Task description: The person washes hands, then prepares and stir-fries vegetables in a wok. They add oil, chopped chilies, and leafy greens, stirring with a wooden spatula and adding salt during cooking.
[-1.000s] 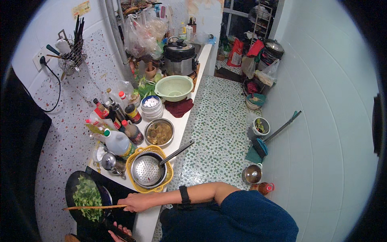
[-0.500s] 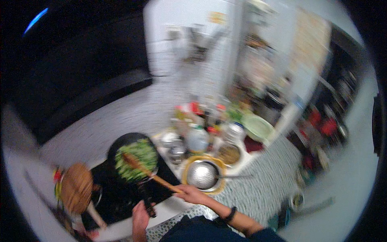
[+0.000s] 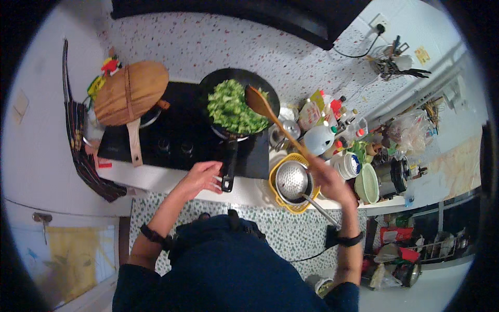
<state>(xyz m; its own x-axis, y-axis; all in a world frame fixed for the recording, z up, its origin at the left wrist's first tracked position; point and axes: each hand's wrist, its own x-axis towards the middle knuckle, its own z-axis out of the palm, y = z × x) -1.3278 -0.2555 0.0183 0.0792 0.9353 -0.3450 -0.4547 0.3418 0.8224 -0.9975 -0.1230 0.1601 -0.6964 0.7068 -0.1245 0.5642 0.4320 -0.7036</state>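
A dark wok [image 3: 208, 86] on the stove holds chopped green vegetables [image 3: 231, 112]. My right hand [image 3: 332, 182] is closed around the long handle of a wooden spatula [image 3: 275, 118], whose blade rests at the right side of the greens. Close to the wok's black handle [image 3: 229, 166] is my left hand [image 3: 200, 179], its fingers stretched out and apart. The fingertips reach the side of the handle's end without wrapping round it; whether they touch is hard to tell. Below my right hand, a perforated metal skimmer [image 3: 292, 179] lies over a yellow basket [image 3: 275, 195].
On the black stove's [image 3: 179, 117] left part sits a round wooden lid [image 3: 138, 86], with a pale wooden handle [image 3: 134, 143] beside it. Bottles [image 3: 318, 139], stacked bowls [image 3: 345, 165] and a green colander [image 3: 367, 184] crowd the counter at right. A dark hood [image 3: 249, 15] hangs behind.
The view has swung round, and the blur has gone. My left hand, formerly around the wok handle, has loosened its fingers. The spatula stays in my right hand, its blade now at the greens' right side.
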